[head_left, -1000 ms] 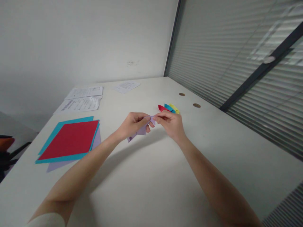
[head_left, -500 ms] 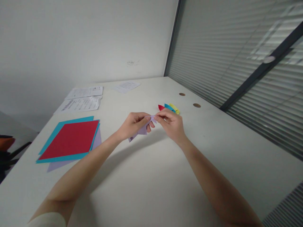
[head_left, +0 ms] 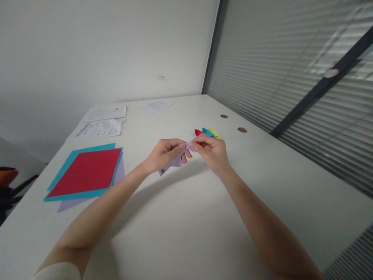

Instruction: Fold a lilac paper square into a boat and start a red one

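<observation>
A folded piece of light purple paper (head_left: 176, 161) is held above the table between both hands. My left hand (head_left: 163, 154) is closed on it, thumb on top, and covers much of its middle. At the paper's right end, my right hand (head_left: 212, 152) pinches a narrow part between thumb and index finger. The fingertips of the two hands are close together. Just behind my right hand lie small folded paper pieces in red (head_left: 198, 132), blue (head_left: 208, 132) and yellow (head_left: 215, 133), partly hidden by that hand.
Large red (head_left: 87, 171), blue (head_left: 65, 167) and purple (head_left: 71, 204) sheets lie stacked on the white table (head_left: 186, 233) at left. Printed papers (head_left: 100, 126) lie behind them, another printed sheet (head_left: 157, 106) farther back. Blinds (head_left: 276, 70) line the right side.
Both hands keep their hold on the purple paper. They have shifted only very slightly, the right one a touch to the right.
</observation>
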Demonstrator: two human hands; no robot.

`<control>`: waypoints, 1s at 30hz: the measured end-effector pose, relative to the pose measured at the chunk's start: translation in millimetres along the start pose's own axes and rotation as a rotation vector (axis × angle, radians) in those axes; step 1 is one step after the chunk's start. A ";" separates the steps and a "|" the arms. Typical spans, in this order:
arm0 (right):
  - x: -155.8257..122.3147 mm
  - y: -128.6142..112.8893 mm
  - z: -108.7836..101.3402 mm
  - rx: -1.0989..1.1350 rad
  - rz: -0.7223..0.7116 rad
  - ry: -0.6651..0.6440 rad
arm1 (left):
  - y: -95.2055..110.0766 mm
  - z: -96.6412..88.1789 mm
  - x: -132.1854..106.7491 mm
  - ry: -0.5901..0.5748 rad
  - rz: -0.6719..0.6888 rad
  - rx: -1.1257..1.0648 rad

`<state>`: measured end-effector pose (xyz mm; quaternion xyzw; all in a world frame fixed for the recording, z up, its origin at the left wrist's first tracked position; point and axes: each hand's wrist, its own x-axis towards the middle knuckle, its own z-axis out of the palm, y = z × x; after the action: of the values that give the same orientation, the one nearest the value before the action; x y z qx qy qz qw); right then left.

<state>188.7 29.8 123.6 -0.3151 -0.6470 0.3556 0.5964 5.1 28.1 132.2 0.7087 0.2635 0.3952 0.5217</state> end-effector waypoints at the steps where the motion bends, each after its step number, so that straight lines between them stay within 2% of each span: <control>1: 0.0 -0.4 0.3 0.009 0.004 0.004 | -0.8 0.0 -0.1 0.003 0.005 -0.006; 7: -0.5 -1.3 2.2 0.024 0.043 0.031 | -2.8 3.5 0.1 0.059 0.014 -0.006; 16: -2.6 1.7 4.5 0.056 0.068 0.015 | 5.8 11.1 -1.6 0.194 -0.019 0.101; 25: -2.1 7.3 4.0 0.085 0.007 0.005 | 5.8 6.6 -0.3 0.162 -0.018 0.099; 30: -1.7 9.7 5.3 0.113 0.039 -0.006 | 1.0 8.6 0.5 0.200 0.042 0.191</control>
<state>183.4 33.2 114.3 -0.2923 -0.6213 0.4044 0.6042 12.5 23.6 132.1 0.7174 0.3357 0.4480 0.4147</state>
